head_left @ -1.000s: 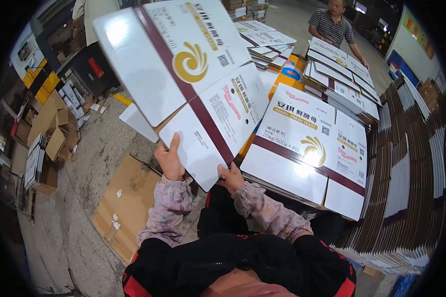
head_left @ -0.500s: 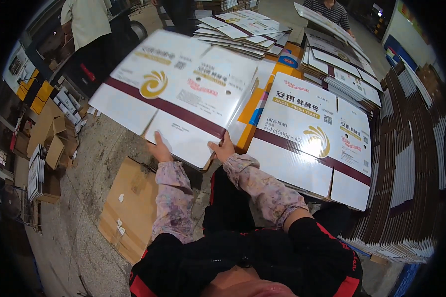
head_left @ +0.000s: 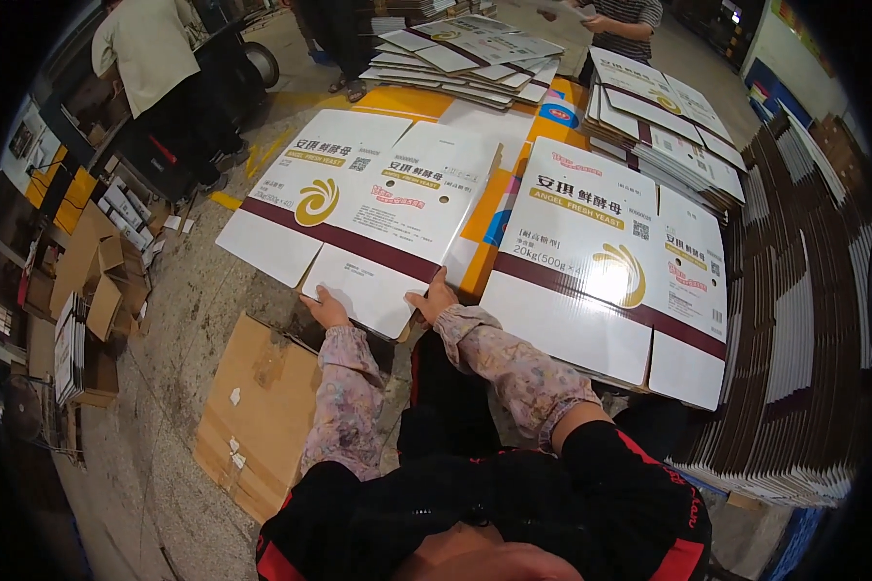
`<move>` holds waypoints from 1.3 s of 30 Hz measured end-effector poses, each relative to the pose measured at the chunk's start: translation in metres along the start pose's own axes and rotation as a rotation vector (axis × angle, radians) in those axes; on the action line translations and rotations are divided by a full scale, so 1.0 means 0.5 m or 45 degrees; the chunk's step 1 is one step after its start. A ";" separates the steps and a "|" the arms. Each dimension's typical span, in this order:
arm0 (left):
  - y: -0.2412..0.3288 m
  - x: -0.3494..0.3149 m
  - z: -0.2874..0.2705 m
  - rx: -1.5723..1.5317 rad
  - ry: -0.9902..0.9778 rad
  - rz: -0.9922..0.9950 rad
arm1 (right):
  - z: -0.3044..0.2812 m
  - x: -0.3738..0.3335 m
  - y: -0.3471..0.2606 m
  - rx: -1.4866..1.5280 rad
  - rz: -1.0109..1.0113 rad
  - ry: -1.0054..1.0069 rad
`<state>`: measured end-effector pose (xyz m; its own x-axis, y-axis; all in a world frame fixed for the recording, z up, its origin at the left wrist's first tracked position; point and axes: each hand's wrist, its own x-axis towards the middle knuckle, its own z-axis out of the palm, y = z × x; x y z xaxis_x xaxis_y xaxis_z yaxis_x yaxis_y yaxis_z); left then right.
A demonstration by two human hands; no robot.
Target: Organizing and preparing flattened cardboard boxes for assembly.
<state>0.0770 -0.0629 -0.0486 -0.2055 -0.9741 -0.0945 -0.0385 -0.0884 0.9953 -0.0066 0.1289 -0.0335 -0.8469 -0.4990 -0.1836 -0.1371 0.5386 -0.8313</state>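
Gold-swirled, lettered carton [head_left: 358, 221] now level.

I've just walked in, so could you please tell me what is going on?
The camera wearer grips a flat white carton, the left hand on the left side of its near flap, the right hand on that flap's right side. A similar carton lies to the right. Farther off, a co-worker stands behind a carton stack.

Flattened white carton [head_left: 366, 215], maroon band, gold swirl, lying printed side up
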 end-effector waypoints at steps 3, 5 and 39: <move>-0.029 0.043 -0.038 0.101 0.132 0.017 | -0.021 -0.036 -0.080 0.173 0.167 -0.251; -0.040 0.062 -0.040 0.194 0.201 0.069 | -0.032 -0.039 -0.096 0.229 0.203 -0.302; -0.057 -0.367 0.154 0.292 -1.381 0.494 | -0.755 -0.677 0.592 -0.195 0.696 1.276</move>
<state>0.0403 0.1343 -0.0611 -0.9635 -0.2301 0.1370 0.0572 0.3230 0.9447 0.0455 0.7135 -0.0196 -0.8311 0.5532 0.0562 0.3715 0.6277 -0.6841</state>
